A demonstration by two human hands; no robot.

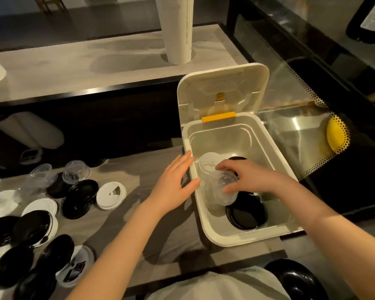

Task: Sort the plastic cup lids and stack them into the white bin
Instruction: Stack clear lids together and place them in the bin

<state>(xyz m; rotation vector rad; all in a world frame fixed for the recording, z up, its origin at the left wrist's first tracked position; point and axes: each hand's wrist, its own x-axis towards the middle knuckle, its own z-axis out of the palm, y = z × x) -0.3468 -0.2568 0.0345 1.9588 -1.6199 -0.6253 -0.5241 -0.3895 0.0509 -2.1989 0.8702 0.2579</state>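
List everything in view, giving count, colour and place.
white bin: one, white, on the table at right, cover raised
clear lids: small stack, clear, inside bin
white lid: one, white, inside bin behind the clear lids
black lids: at least two, black, bin floor
loose lids: many, black, white and clear, table at left
tall column: one, white, far counter
yellow object: one, yellow, far right
left hand: fingers straight, at bin's left rim
right hand: inside bin, gripping the clear lids

Dim, warm light from above. Glare is caught on the glass display case (pixel 290 122) (streaked reflections); soft shadows are thrown across the table (pixel 117 174) and white bin (pixel 221 137). Edges are bowed by wide-angle distortion.
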